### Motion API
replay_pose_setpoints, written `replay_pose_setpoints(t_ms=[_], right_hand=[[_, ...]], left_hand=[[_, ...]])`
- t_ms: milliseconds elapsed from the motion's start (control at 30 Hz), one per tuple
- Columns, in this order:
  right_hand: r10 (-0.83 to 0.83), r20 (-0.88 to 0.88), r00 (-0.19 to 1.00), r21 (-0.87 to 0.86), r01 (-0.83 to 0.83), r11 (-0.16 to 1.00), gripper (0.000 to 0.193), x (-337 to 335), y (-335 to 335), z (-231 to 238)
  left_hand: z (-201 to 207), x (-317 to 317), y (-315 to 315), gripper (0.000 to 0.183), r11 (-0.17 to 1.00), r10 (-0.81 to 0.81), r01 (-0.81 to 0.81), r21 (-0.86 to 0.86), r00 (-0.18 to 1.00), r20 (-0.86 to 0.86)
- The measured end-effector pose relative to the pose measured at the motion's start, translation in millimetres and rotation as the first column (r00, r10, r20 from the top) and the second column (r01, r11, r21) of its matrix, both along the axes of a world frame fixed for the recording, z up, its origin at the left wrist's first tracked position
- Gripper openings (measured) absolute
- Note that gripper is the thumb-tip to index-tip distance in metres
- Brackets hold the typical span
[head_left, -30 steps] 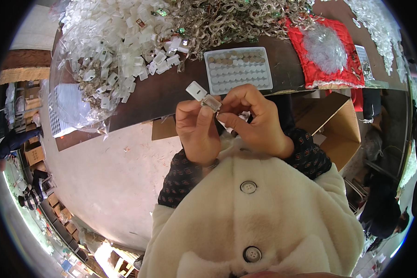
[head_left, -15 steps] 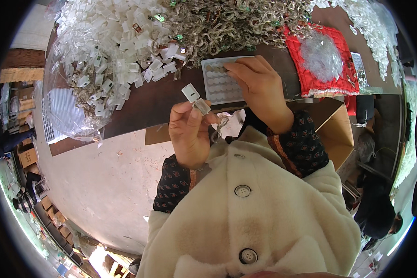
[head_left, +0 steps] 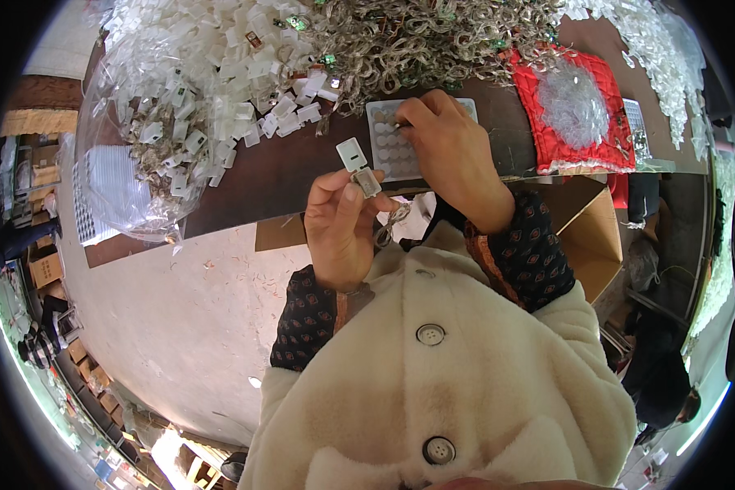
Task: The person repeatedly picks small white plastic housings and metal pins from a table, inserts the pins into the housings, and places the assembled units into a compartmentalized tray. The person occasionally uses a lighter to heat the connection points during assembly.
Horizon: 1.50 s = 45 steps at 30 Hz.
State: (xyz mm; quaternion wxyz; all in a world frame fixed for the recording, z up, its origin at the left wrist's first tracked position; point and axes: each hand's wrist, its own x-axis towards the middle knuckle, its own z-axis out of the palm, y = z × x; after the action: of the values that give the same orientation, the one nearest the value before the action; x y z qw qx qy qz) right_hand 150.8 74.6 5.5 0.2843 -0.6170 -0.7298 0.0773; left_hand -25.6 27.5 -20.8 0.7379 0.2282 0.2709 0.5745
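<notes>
Both hands (head_left: 339, 224) (head_left: 449, 151) near table edge (head_left: 245, 214)

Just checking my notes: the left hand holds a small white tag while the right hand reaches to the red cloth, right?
Not quite. In the head view the right hand reaches to the white tray of small round pieces, not the red cloth. The left hand does hold the small white tag.
</notes>
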Motion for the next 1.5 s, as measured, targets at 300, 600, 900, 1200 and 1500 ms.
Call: replay_pose_setpoints(t_ms=[300, 600, 900, 1200, 1500], right_hand=[[0.257, -0.354, 0.899, 0.033, -0.262, 0.964, 0.020, -10, -34, 32], [0.294, -0.361, 0.885, 0.093, -0.279, 0.956, 0.024, -16, -43, 41], [0.270, -0.243, 0.932, 0.226, -0.216, 0.950, 0.021, -13, -27, 21], [-0.014, 0.060, 0.998, 0.206, 0.002, 0.978, 0.018, -9, 3, -4], [0.237, -0.445, 0.864, 0.142, -0.193, 0.971, 0.019, -26, -25, 18]], left_hand=[[0, 2, -2, 0.017, 0.997, 0.029, -0.031, 0.072, 0.999, 0.023], [8, 0, -7, 0.017, 0.998, -0.044, 0.043, 0.053, 0.999, 0.019], [4, 0, -3, 0.018, 0.999, -0.003, 0.000, -0.046, 0.998, -0.064], [0, -3, 4, 0.018, 0.997, 0.025, -0.027, -0.079, 0.999, -0.026], [1, -5, 1, 0.018, 0.998, -0.031, 0.032, -0.046, 0.999, 0.032]])
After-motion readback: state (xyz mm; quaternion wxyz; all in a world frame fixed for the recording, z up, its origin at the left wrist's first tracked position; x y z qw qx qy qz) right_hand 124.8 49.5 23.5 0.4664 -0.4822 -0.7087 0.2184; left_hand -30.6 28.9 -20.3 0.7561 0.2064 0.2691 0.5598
